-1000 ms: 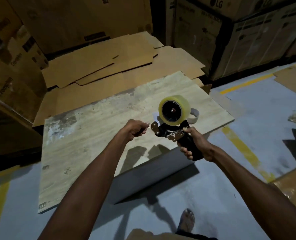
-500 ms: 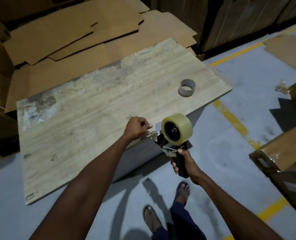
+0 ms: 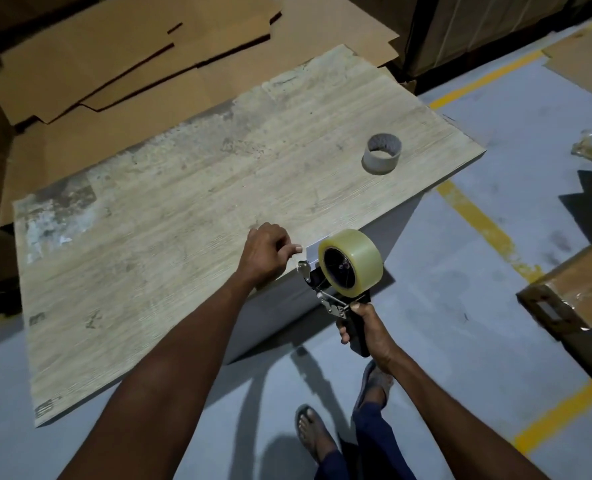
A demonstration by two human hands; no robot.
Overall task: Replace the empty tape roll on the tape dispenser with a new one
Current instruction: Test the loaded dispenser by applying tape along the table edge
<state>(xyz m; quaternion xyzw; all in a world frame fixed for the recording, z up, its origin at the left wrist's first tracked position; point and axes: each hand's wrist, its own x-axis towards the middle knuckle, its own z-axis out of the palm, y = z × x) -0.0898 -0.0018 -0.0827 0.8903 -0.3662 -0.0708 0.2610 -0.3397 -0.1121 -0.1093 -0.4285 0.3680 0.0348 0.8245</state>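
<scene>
A black tape dispenser with metal parts carries a full roll of clear tape on its hub. My right hand grips its handle just off the near edge of the wooden tabletop. My left hand is closed next to the dispenser's front, thumb and finger pinched on a pale strip of tape end that runs back to the roll. The empty grey cardboard core stands on the tabletop near its far right corner, apart from both hands.
Flattened cardboard sheets lie stacked behind the table. A taped cardboard box sits on the floor at the right. Yellow lines cross the grey floor. My sandalled feet are below the dispenser.
The view has tilted down, and both hands with the dispenser have come back from over the table to its near edge. The empty core, earlier behind the roll, now shows in full.
</scene>
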